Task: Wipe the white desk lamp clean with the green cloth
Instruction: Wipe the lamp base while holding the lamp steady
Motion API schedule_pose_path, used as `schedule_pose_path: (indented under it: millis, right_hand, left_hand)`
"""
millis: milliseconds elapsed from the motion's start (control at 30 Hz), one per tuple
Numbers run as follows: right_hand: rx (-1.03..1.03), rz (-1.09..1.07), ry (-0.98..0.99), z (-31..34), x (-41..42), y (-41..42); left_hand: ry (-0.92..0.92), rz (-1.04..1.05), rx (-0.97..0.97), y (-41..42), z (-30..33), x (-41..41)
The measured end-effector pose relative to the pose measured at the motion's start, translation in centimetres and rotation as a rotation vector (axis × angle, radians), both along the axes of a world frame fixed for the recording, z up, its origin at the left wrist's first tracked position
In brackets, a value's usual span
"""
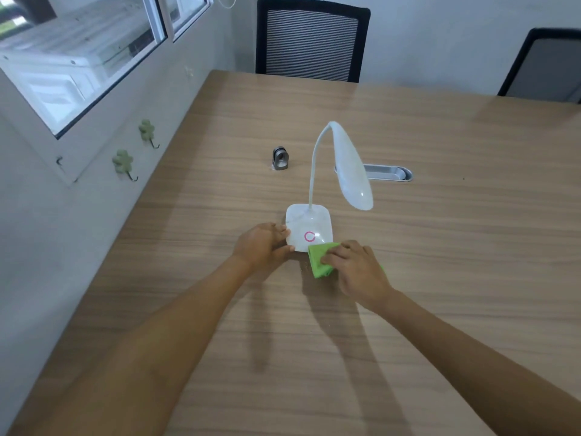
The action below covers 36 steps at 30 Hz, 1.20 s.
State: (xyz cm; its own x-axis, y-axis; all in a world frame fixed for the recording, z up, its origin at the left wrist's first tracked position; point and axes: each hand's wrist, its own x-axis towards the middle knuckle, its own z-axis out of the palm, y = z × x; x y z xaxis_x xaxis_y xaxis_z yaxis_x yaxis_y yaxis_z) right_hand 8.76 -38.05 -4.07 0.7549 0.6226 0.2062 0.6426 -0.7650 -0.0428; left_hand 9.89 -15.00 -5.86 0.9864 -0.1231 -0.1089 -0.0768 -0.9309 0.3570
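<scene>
one lamp (pixel 309 229), one cloth (pixel 319 259), two hands.

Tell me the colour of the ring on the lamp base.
Pink, on the white lamp base; the head view shows the ring clearly.

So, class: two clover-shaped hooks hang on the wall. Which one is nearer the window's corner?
The lower-left clover hook, just beside the frame's bottom corner; the other hook sits higher and further right.
</scene>
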Motion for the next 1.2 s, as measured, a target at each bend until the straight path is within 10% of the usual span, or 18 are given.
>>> schedule_pose_path:
  millis: [900,1200]
  right_hand:
    - [0.073,-0.155,0.294,0.7,0.4,1.0]
    - [0.642,-0.297,0.522,3.6,0.2,-2.2]
  left_hand:
    - [0.052,0.019,0.105,-1.0,1.8,0.1]
    - [0.175,0.169,-0.155,-1.2,3.4,-0.9]
